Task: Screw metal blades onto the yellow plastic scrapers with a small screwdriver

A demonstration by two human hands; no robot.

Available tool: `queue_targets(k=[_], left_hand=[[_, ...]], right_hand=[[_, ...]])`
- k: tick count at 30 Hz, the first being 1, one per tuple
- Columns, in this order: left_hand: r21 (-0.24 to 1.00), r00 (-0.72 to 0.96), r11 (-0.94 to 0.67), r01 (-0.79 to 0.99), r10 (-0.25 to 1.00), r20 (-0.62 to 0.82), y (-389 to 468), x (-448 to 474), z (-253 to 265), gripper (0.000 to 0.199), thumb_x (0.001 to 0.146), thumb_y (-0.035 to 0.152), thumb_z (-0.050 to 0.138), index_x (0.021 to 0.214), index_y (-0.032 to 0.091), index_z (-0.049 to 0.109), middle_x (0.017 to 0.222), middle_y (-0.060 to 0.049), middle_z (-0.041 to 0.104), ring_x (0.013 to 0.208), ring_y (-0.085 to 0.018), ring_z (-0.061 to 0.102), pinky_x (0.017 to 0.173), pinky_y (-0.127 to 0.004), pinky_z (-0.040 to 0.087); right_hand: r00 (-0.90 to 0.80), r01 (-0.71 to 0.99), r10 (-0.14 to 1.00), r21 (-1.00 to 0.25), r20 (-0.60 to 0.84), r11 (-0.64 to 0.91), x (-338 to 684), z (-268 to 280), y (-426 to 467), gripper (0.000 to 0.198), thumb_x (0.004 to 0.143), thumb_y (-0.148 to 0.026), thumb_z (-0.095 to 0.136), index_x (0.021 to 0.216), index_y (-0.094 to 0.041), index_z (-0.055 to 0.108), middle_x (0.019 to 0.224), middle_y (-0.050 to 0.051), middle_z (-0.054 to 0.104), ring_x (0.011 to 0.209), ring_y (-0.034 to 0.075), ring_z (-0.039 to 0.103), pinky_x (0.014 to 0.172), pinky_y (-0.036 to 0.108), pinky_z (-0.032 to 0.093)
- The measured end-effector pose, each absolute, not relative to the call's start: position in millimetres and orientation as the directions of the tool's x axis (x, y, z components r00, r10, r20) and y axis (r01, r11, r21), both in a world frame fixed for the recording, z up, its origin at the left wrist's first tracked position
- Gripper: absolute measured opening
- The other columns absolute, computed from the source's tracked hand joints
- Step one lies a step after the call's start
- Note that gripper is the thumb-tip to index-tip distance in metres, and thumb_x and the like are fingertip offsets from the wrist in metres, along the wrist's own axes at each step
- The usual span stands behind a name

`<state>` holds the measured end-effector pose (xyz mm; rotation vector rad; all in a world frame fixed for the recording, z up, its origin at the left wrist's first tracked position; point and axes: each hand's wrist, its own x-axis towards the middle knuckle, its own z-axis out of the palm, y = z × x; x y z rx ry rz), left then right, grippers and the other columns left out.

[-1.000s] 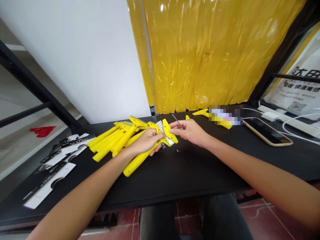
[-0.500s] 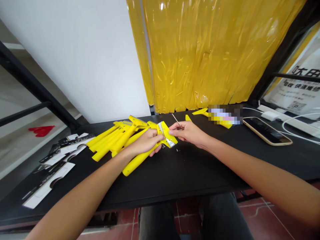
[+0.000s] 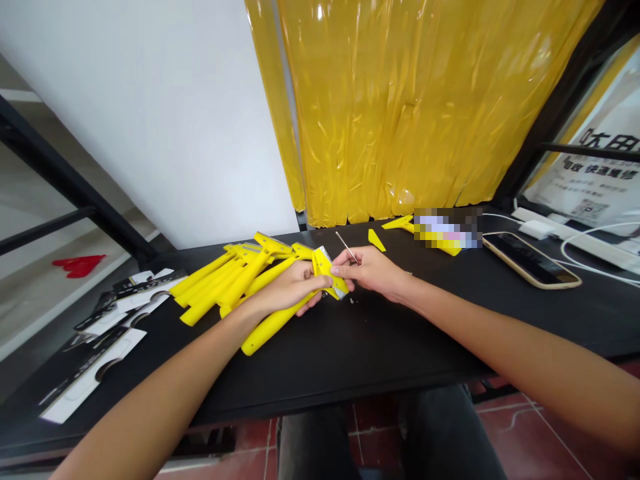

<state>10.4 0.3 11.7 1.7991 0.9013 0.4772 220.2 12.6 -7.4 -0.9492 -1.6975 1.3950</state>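
Observation:
My left hand (image 3: 303, 287) is closed round a yellow scraper (image 3: 273, 325), its thumb near the head. A metal blade edge (image 3: 341, 291) shows along the head, under a yellow cover plate (image 3: 325, 265). My right hand (image 3: 373, 270) pinches at the plate's right side. A thin metal rod, like a screwdriver shaft (image 3: 346, 245), sticks up from its fingers, pointing up and left; its other end is hidden in the hand. Tiny loose bits, perhaps screws (image 3: 351, 300), lie on the black table below the head.
Several yellow scrapers (image 3: 225, 280) lie piled at left, beside white-and-black cardboard sleeves (image 3: 95, 373). A loose yellow plate (image 3: 376, 240) and another yellow scraper (image 3: 397, 223) lie behind my right hand. A phone (image 3: 533, 260), cables and a power strip (image 3: 590, 243) are at right.
The yellow plate, raised and askew over the blade before, now sits more squarely on the scraper's head. My right hand has moved slightly left, closer to my left hand.

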Motion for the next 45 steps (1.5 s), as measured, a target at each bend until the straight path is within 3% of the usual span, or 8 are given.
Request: queue_targets(k=[5,14,24,29,32,36,40,45], left_hand=[[0.9,0.671,-0.231,0.37,0.737,-0.087,1,11,11,0.027,0.094,0.039,0.058,0.082,0.015,0.062,0.05,0.004,0.055,0.034,-0.008,0.048,0.036,-0.019,0.034],[0.921,0.697,-0.167,0.352,0.703,-0.139,2,11,11,0.022,0.094,0.036,0.058,0.087,0.015,0.061,0.054,0.003,0.057,0.034,-0.009,0.047,0.035,-0.02,0.034],[0.879,0.756,-0.231,0.418,0.625,-0.195,0,8,23,0.038,0.097,0.034,0.05,0.064,0.017,0.055,0.051,0.001,0.056,0.04,-0.009,0.048,0.049,-0.025,0.036],[0.863,0.778,-0.272,0.426,0.597,-0.196,-2,8,27,0.042,0.098,0.036,0.046,0.061,0.017,0.055,0.05,0.0,0.054,0.043,-0.01,0.047,0.053,-0.027,0.038],[0.864,0.761,-0.274,0.422,0.625,-0.173,-1,7,28,0.043,0.098,0.038,0.048,0.061,0.017,0.055,0.05,0.001,0.053,0.042,-0.01,0.047,0.051,-0.025,0.039],[0.89,0.638,-0.161,0.427,0.751,-0.17,5,3,24,0.041,0.096,0.042,0.052,0.063,0.017,0.055,0.052,0.0,0.053,0.041,-0.011,0.049,0.044,-0.025,0.041],[0.923,0.497,-0.02,0.384,0.847,-0.188,11,0,18,0.039,0.095,0.041,0.055,0.062,0.019,0.051,0.048,0.001,0.048,0.037,-0.011,0.046,0.039,-0.025,0.041],[0.976,0.289,0.057,0.21,0.95,-0.118,15,0,19,0.03,0.093,0.034,0.06,0.069,0.02,0.048,0.057,0.002,0.05,0.041,-0.009,0.044,0.036,-0.023,0.035]], right_hand=[[-0.457,0.088,0.885,-0.986,0.086,0.141,217,-8,9,0.026,0.079,-0.038,0.075,0.087,-0.016,0.063,0.058,-0.004,0.06,0.047,0.007,0.049,0.047,0.023,0.032],[-0.515,0.104,0.855,-0.985,0.066,0.139,216,-12,9,0.029,0.079,-0.038,0.076,0.087,-0.018,0.057,0.072,-0.003,0.059,0.049,0.006,0.051,0.044,0.021,0.032],[-0.51,0.172,0.86,-0.98,0.002,0.104,217,-7,8,0.031,0.072,-0.04,0.081,0.082,-0.015,0.066,0.064,-0.004,0.055,0.05,0.006,0.039,0.047,0.023,0.03],[-0.482,0.173,0.875,-0.975,0.036,0.136,217,-11,11,0.032,0.066,-0.039,0.085,0.079,-0.015,0.067,0.064,-0.004,0.056,0.056,0.007,0.042,0.05,0.023,0.03],[-0.474,0.132,0.879,-0.982,0.058,0.137,218,-10,12,0.033,0.071,-0.044,0.081,0.085,-0.016,0.067,0.067,-0.004,0.057,0.05,0.005,0.036,0.046,0.023,0.025],[-0.391,0.113,0.918,-0.986,0.071,0.125,222,-8,17,0.037,0.085,-0.054,0.065,0.093,-0.018,0.068,0.067,-0.004,0.055,0.043,0.005,0.027,0.042,0.025,0.019],[-0.378,0.264,0.903,-0.911,0.203,0.316,227,-19,29,0.029,0.084,-0.043,0.067,0.095,-0.017,0.074,0.068,-0.001,0.06,0.055,0.009,0.046,0.054,0.025,0.035],[-0.523,0.443,0.761,-0.64,0.384,0.628,228,-30,32,0.018,0.085,-0.031,0.068,0.093,-0.019,0.078,0.072,0.0,0.063,0.063,0.011,0.053,0.063,0.025,0.039]])
